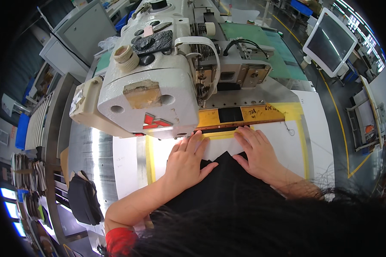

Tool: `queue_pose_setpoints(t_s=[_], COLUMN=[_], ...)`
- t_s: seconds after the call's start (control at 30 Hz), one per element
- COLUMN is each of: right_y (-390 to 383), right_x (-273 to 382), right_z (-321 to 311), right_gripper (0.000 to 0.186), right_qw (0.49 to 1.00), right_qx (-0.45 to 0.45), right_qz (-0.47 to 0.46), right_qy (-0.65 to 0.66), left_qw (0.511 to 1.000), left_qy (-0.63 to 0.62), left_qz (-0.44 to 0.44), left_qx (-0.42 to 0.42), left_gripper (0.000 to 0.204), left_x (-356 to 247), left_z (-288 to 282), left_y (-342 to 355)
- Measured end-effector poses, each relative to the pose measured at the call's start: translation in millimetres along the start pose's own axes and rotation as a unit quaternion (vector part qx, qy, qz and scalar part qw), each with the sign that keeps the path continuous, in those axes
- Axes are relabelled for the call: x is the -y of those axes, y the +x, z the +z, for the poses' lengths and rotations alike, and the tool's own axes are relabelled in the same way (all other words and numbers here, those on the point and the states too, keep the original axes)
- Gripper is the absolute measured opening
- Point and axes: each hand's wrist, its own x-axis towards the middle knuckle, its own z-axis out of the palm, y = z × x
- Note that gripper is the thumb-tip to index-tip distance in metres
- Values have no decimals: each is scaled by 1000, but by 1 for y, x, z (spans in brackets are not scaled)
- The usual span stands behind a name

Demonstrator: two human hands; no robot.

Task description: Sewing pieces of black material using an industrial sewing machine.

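Note:
My left hand (pixel 186 159) lies with fingers stretched forward and thumb apart, its fingertips at the yellow-taped edge below the sewing machine head. My right hand (pixel 258 150) mirrors it on the other side, fingers extended and palm down. Black fabric (pixel 224 184) spreads between and below them, with a pointed peak between the two thumbs; my hair hides its near part. A dark strip (pixel 218 129) shows along the clamp edge between the fingertips. Just beyond sits an orange-yellow clamp plate (pixel 261 114) with a black patch and handwriting.
The white industrial sewing machine (pixel 150 96) overhangs from the far left. White sheet (pixel 315 128) with yellow tape covers the work surface. A stack of black pieces (pixel 84 199) lies at left on the metal table. A screen (pixel 330 43) stands at far right.

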Motion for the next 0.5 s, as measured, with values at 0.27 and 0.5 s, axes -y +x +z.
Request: queue_pose_setpoints(t_s=[0.27, 0.5], right_y=[0, 0], right_x=[5, 6], right_z=[-3, -3], right_gripper=[60, 60], right_qw=[1000, 999], right_qx=[20, 21], right_qz=[15, 24], right_qy=[-7, -12], left_qw=[1000, 999], left_qy=[-22, -23], left_qz=[10, -7], left_qx=[-8, 25], left_gripper=[68, 69], left_x=[2, 0], left_z=[3, 0], left_y=[-4, -2])
